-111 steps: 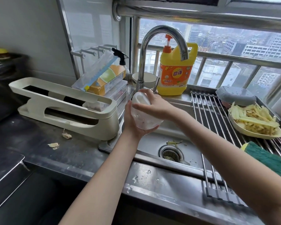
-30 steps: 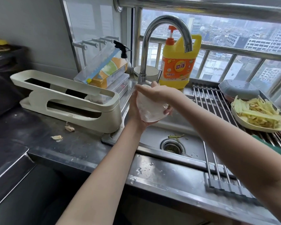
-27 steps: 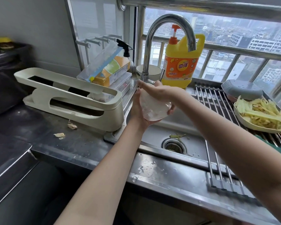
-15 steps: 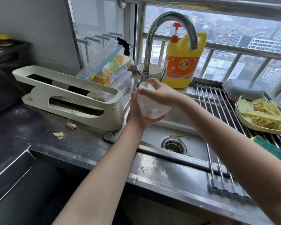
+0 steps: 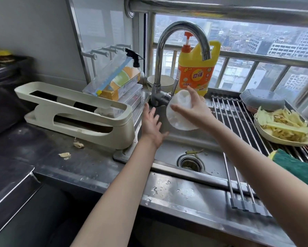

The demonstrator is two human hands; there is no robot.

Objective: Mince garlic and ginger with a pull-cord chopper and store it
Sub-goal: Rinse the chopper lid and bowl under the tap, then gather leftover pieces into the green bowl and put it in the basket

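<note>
My right hand grips the white round chopper part over the steel sink, just below and in front of the faucet. The part is tilted, its flat round face turned to the left. My left hand hovers beside it, fingers spread and straight, holding nothing, a little apart from the part. A cream plate of ginger peelings and strips sits on the drying rack at the right.
A yellow detergent bottle and a small bowl stand behind the faucet. A cream rack and clear boxes are at the left. Garlic skins lie on the counter. A green sponge and grey lid lie on the roll-up rack.
My left hand has let go of the chopper part and drawn away to the left, fingers spread. My right hand now holds the part alone and has tilted it.
</note>
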